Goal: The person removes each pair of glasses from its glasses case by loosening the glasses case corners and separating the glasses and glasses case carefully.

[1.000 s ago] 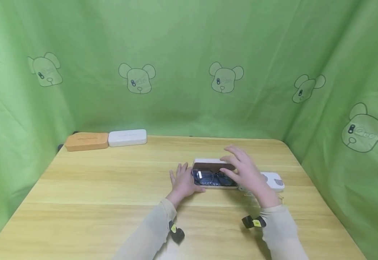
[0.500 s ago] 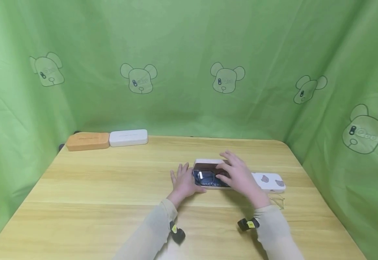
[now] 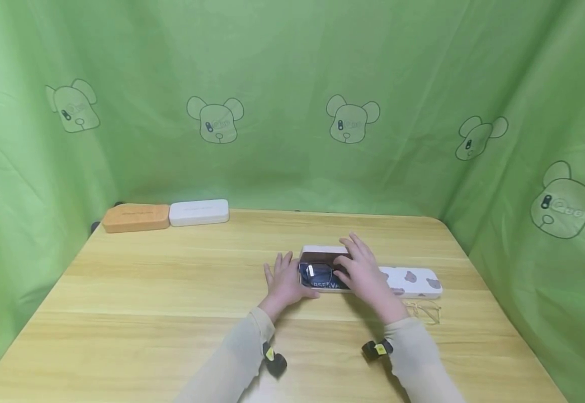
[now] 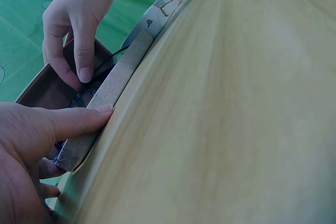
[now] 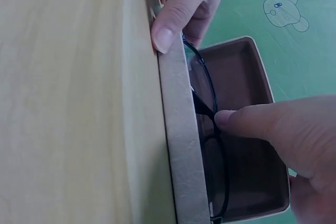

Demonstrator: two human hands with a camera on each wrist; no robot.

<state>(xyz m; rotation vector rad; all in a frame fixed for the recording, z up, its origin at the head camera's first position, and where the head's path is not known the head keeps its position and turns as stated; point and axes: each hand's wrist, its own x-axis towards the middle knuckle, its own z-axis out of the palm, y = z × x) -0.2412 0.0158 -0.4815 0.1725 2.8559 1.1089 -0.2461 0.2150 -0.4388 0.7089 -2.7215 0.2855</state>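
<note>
A brown-lined glasses case [image 3: 325, 257] stands open on the table, its lid raised at the back. Dark-framed glasses [image 3: 319, 273] lie inside over a dark cloth with white lettering [image 3: 325, 285]. My left hand [image 3: 284, 284] holds the case's left end, thumb along the front edge and fingers round the end. My right hand [image 3: 365, 277] reaches over the right half and hides that part of the glasses. In the right wrist view its thumb [image 5: 247, 120] touches the bridge of the glasses; in the head view thumb and index finger stand a little apart.
A white case with bear prints [image 3: 413, 282] lies just right of the open one. Thin gold-framed glasses [image 3: 427, 311] lie in front of it. An orange case [image 3: 136, 218] and a white case [image 3: 199, 212] sit at the back left edge, before a green curtain [image 3: 282, 61].
My right hand has moved left and inward along the open case, from the right lens towards the middle of the glasses. The gold-framed glasses are more exposed. My left hand keeps its hold.
</note>
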